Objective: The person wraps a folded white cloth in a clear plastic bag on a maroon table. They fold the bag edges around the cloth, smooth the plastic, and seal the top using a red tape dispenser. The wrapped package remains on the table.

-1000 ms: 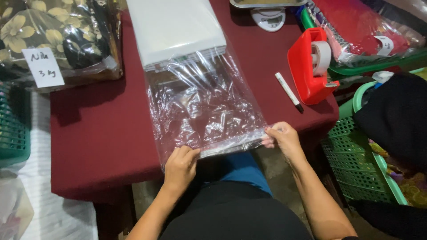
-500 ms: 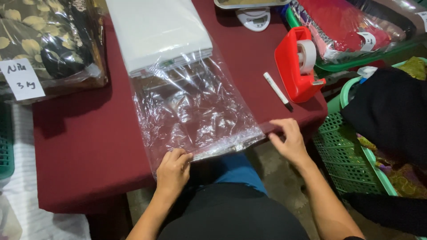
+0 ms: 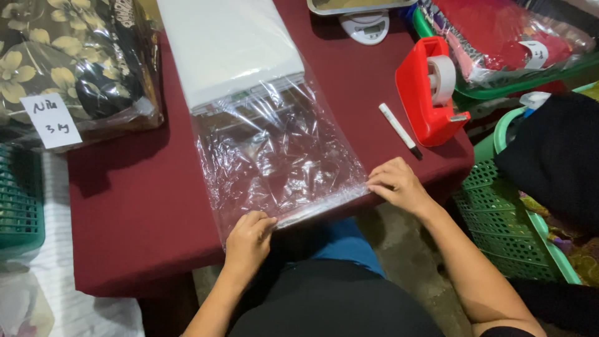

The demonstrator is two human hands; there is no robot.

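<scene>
Down at the near edge of the table, both hands pinched the open end of a clear plastic bag: the left hand gripped its near left corner, the right hand pressed its near right corner flat. Inside the bag's far end lay a folded white cloth. Just right of it lay a marker, then a red tape dispenser, with a green basket beyond the table's edge

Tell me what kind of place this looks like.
Probably a small packing station for cloth goods. A clear plastic bag holding folded white fabric lies on the maroon table, with a red tape dispenser, a small scale and bagged fabrics nearby.
</scene>
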